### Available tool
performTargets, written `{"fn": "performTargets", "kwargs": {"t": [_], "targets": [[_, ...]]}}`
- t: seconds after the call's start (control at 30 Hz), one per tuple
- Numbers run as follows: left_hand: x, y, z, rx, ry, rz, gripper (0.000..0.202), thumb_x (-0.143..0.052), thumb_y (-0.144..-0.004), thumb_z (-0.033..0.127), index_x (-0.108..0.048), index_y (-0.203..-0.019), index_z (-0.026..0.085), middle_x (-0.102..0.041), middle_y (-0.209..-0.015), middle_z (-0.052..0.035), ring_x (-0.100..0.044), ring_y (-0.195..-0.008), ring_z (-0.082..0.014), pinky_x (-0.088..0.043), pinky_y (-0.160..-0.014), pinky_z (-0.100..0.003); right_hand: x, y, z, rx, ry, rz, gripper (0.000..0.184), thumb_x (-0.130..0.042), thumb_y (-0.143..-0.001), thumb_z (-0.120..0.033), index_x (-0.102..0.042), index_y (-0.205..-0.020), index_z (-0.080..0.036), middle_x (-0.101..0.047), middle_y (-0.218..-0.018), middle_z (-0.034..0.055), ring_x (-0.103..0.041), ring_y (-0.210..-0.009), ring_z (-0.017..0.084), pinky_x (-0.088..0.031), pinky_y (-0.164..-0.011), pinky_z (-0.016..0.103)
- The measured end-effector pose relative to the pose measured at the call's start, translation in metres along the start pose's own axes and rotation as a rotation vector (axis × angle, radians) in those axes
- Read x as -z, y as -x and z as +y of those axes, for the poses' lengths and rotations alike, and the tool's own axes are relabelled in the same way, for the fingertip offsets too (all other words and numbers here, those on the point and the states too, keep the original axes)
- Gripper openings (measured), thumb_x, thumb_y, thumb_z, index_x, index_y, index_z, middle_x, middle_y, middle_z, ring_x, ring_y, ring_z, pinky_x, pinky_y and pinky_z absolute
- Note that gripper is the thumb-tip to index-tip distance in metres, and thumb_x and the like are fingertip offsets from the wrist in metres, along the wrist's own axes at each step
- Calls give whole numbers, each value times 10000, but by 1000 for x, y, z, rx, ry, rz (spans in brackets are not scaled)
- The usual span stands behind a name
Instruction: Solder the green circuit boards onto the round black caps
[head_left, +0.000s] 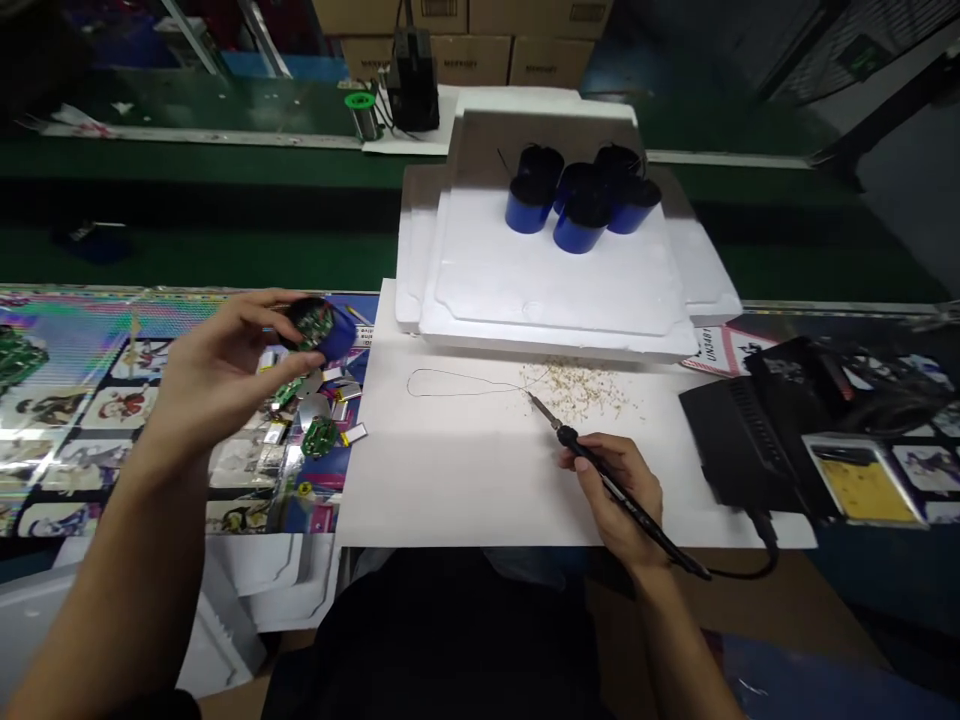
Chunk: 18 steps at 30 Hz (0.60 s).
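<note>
Blue round cell (334,332) is up in the air, held in the left hand (217,375) above a printed mat (120,405). The fingers and thumb pinch it by its sides, so they stay off the green circuit board (313,323) on its end. That end is tipped up toward the person's eyes, likely so the board is easy to look at.

The right hand (615,495) grips a soldering iron (667,540) the way you hold a pen, which keeps the fingers away from the hot tip. The tip points down at a white sheet (450,480), close to a thin loop of wire (450,382) and a small spread of pale crumbs (577,392). I cannot tell if the tip touches the sheet. The sheet seems to be there to catch the crumbs and keep heat off what lies under it.

More blue cells (581,195) stand on end in a close group on a white foam slab (540,290), where they seem to be kept together and out of the way. Small green boards (320,436) and shiny metal strips (352,433) lie on the mat, in easy reach of the left hand. A black soldering station (757,430) sits on the right, on the same side as the iron, so its cord (750,570) can reach
</note>
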<state>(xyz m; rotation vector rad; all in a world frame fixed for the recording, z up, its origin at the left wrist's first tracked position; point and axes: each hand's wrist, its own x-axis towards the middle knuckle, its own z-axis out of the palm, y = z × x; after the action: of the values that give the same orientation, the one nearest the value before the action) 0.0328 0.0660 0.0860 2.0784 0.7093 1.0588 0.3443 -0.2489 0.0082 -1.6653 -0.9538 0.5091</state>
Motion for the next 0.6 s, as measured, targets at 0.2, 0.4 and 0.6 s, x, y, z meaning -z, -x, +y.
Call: {"fn": "performTargets", "kwargs": {"t": [0.2, 0.4, 0.6], "targets": [[35, -60, -83, 78, -96, 295, 543, -1015, -626, 575, -685, -887, 231, -777, -1188, 4, -681, -1040, -212, -592, -1002, -551, 0, 0, 4, -21, 49, -12, 264, -704, -1022, -437, -664, -1189, -237, -818, -1003, 65, -814, -896, 212, -674, -847, 339], [22, -122, -128, 264, -249, 291, 463, -918, -726, 483, -600, -844, 167, -705, -947, 8, -575, -921, -151, -531, -988, -425, 2, 4, 11, 14, 13, 94, 289, -753, -976, -449, -690, -1148, -226, -821, -923, 67, -825, -816, 231, -698, -789, 311], [8, -139, -128, 397, -365, 215, 250, -834, -707, 189, -623, -840, 178, -676, -901, -10, -628, -886, -200, -521, -925, -366, 4, 3, 9, -45, 61, 161, 382, -797, -893, -542, -712, -1104, -235, -826, -886, 64, -826, -770, 248, -701, -784, 269]]}}
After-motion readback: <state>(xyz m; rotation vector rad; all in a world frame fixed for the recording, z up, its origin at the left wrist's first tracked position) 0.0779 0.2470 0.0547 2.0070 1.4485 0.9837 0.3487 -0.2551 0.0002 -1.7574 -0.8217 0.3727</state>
